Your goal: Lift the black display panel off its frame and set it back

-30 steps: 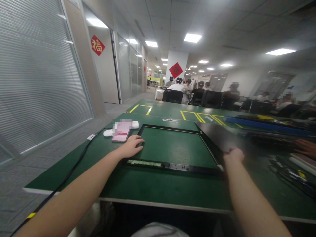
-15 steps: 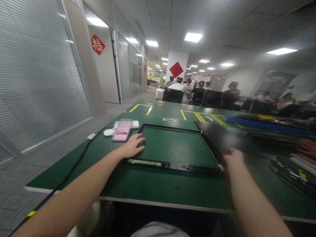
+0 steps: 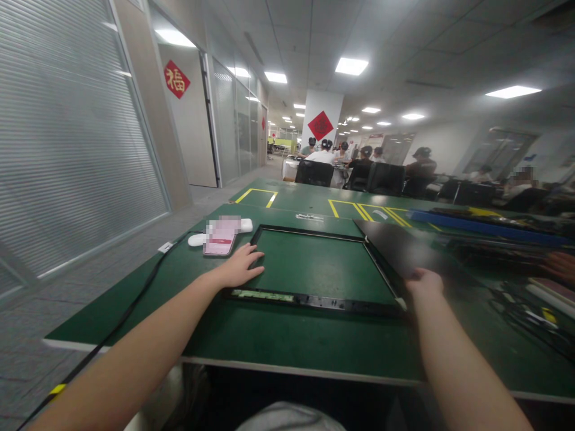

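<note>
A frame [image 3: 309,266] lies flat on the table [image 3: 278,338], in the middle. A phone [image 3: 220,241] lies just left of its far corner. A panel [image 3: 404,251] overlaps the frame's right edge. Chairs [image 3: 350,175] stand behind the table, and a cable [image 3: 135,299] runs off its left side.

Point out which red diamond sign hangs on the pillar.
The red diamond sign straight ahead, on the white pillar behind the seated people. The other large one hangs on the left wall beside the glass.

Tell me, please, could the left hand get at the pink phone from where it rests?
Probably yes: the left hand lies on the frame, and the phone sits just beyond it on the table, with nothing between.
</note>
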### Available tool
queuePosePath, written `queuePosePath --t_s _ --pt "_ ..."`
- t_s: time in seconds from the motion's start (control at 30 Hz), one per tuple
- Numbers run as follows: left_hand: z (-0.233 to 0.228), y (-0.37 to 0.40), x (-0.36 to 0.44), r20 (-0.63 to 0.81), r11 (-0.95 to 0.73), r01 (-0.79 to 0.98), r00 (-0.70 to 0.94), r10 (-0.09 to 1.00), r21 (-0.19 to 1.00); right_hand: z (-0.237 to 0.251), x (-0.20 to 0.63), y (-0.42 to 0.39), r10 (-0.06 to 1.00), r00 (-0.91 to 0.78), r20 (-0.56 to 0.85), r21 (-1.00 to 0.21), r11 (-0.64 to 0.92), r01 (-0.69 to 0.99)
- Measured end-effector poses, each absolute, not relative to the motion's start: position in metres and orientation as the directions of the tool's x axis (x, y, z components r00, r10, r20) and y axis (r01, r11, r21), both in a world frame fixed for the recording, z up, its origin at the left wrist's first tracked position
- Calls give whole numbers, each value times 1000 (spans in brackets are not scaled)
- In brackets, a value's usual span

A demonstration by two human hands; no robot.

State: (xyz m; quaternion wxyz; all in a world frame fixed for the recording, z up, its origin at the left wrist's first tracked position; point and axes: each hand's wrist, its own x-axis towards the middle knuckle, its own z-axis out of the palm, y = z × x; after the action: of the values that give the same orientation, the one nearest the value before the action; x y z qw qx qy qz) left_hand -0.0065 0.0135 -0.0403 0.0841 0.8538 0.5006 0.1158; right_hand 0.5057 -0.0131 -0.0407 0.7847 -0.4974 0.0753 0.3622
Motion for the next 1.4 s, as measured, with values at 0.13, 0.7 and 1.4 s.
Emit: queuePosePath --t_s 0.13,0.7,1.4 --pt "-40 14 -7 131 -498 825 481 867 268 -42 507 -13 485 728 -485 -715 260 -649" --pt "-39 13 -8 115 -506 832 493 862 226 -44 512 -10 488 718 -497 -702 260 -663" --pt "-23 15 -11 273 -481 818 407 872 316 -52 519 -6 526 715 -460 -717 254 -649"
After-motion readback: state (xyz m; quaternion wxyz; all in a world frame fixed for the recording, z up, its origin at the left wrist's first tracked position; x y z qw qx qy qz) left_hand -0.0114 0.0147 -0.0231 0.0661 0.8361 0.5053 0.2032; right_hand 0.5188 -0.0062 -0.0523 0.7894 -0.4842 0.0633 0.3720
